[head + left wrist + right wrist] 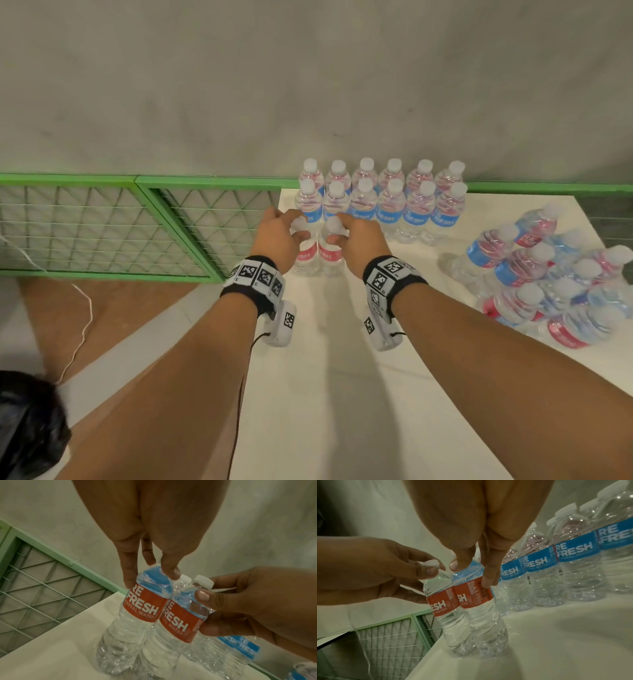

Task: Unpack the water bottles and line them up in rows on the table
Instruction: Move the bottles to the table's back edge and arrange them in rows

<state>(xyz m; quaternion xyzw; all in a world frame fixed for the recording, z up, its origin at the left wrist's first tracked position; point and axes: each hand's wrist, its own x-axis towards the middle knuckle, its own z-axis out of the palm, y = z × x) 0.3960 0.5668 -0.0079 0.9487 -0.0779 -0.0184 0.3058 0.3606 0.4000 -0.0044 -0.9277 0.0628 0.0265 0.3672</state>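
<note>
Gripping two upright bottles side by side on the table [342,394], left hand [277,236] clamped on left bottle [306,253], right hand [359,240] clamped on right bottle [330,255], two rows [380,195] just behind, pack [555,281] at right.

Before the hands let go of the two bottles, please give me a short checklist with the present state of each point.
1. Left hand grips left bottle near the cap: ok.
2. Right hand grips right bottle near the cap: ok.
3. Both bottle bases rest on the table: ok in the wrist views.
4. Both bottles fully upright: cannot tell, wide-angle views distort.
5. New pair in line with the second row: ok, directly in front.
6. Left bottle safe from the table's left edge: cannot tell, it stands close.
</note>
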